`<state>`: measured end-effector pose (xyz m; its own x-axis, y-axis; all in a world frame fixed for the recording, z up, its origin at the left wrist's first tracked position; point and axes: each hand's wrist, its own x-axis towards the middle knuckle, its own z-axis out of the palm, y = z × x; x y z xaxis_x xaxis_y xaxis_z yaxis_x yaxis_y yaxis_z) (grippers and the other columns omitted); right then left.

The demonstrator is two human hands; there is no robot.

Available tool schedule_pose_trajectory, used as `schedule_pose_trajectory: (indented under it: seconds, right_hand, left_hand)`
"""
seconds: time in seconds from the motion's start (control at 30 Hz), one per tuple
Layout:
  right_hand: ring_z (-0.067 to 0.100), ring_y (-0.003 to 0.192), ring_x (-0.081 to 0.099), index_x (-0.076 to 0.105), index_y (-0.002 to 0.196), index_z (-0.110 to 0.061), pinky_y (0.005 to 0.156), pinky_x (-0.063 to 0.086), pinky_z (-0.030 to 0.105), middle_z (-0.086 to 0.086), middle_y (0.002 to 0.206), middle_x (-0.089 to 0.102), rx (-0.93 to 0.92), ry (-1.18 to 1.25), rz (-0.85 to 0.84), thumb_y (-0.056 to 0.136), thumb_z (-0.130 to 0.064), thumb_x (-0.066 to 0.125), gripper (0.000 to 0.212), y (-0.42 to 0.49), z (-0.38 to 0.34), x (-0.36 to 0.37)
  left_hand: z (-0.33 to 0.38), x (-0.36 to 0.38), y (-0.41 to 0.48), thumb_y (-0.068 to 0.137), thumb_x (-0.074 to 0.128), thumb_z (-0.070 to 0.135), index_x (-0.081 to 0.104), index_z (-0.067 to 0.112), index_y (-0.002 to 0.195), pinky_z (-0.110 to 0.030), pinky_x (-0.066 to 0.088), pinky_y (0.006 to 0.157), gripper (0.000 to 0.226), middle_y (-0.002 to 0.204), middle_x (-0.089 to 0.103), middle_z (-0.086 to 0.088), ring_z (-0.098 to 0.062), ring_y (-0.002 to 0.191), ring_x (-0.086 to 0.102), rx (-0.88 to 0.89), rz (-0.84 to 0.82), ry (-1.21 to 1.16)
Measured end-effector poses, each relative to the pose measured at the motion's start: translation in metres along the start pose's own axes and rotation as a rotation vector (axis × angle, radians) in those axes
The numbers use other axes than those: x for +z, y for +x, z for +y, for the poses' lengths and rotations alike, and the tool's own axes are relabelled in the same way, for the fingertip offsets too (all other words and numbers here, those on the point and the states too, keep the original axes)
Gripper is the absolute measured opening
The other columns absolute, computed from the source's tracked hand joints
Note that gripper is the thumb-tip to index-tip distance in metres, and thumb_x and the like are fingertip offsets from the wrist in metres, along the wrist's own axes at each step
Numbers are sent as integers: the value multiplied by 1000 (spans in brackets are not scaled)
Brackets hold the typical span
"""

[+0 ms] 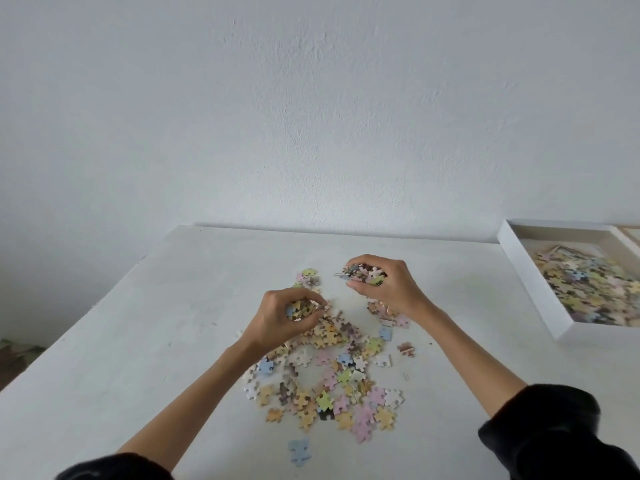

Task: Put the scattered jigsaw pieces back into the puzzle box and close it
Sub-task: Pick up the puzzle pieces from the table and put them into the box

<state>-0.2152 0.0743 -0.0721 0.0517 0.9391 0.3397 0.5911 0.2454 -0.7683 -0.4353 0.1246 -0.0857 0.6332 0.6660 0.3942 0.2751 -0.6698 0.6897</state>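
1. the left hand [280, 318] is cupped with its fingers curled shut around a small clutch of jigsaw pieces, which show in the hollow between thumb and fingers; it sits low over the top of the loose pile [329, 372], likely so it can gather more.
2. the right hand [382, 285] is closed on a fuller handful, with pieces poking out past the curled fingers; it is raised off the white table [138, 341], probably ready to carry across.
3. the puzzle box [530, 289] lies open at the far right, well apart from both hands and already partly filled.
4. many pieces remain spread between the forearms, and 1 blue piece [299, 451] lies alone nearest the person.
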Motion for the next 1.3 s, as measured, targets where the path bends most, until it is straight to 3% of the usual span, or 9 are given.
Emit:
schedule_pose_trajectory:
  seconds: [0.33, 0.53, 0.63, 0.77, 0.87, 0.93, 1.07, 1.2, 1.3]
  right_hand:
    - [-6, 71, 59, 67, 96, -18, 67, 42, 5, -7, 85, 67, 2, 0, 153, 76, -17, 73, 20, -17, -1, -99]
    - [-1, 68, 59, 67, 99, -18, 57, 48, 16, -9, 86, 66, 40, -59, 221, 77, -20, 72, 23, -40, 22, -169]
    - [7, 79, 63, 67, 99, -20, 69, 51, 21, -5, 93, 69, 58, -96, 249, 76, -23, 73, 24, -49, 41, -207]
    - [-9, 86, 58, 67, 102, -16, 80, 41, 3, -6, 100, 67, 76, -153, 281, 76, -21, 73, 28, -63, 67, -261]
    - [-1, 94, 58, 67, 104, -14, 82, 39, 1, -5, 103, 67, 100, -185, 297, 76, -21, 73, 29, -74, 87, -296]
    - [1, 98, 58, 67, 105, -13, 84, 38, 1, -6, 104, 66, 103, -207, 290, 76, -21, 73, 30, -79, 100, -308]
    - [-11, 86, 57, 66, 106, -9, 75, 39, -2, -3, 105, 66, 121, -205, 270, 78, -19, 72, 31, -88, 131, -329]
    - [-3, 92, 57, 65, 105, -15, 83, 39, 11, -9, 102, 64, 152, -206, 220, 79, -24, 70, 27, -92, 161, -333]
    - [6, 104, 54, 62, 105, -26, 90, 40, 27, -9, 112, 61, 233, -269, 116, 80, -35, 66, 27, -96, 181, -332]
  left_hand:
    - [76, 46, 61, 78, 72, 9, 71, 20, 86, -15, 52, 67, 14, 80, 72, 6, -4, 68, 67, 135, -57, -47]
    - [123, 104, 99, 78, 71, 8, 72, 17, 84, -17, 51, 65, 11, 79, 71, 7, -4, 64, 63, 181, -101, -90]
    - [142, 138, 118, 77, 70, 7, 72, 17, 83, -14, 48, 65, 12, 77, 70, 16, 0, 64, 61, 198, -116, -114]
    - [166, 186, 144, 78, 70, 8, 72, 18, 83, -13, 48, 66, 11, 74, 67, 25, 2, 67, 62, 216, -154, -152]
    - [185, 223, 162, 78, 70, 11, 72, 17, 85, -17, 49, 67, 9, 80, 68, 16, 0, 71, 62, 259, -192, -160]
    - [193, 242, 170, 78, 71, 12, 72, 15, 87, -12, 46, 69, 9, 83, 68, 13, 6, 74, 62, 287, -207, -156]
    - [205, 286, 187, 78, 71, 12, 72, 13, 90, -6, 42, 77, 12, 86, 68, 13, 10, 81, 61, 291, -236, -170]
    - [204, 318, 195, 79, 71, 15, 72, 13, 91, -9, 45, 82, 13, 89, 69, 10, 7, 82, 60, 312, -317, -142]
    - [199, 329, 197, 79, 68, 32, 73, 19, 90, -13, 42, 75, 18, 88, 66, 13, 5, 79, 55, 369, -424, 27]
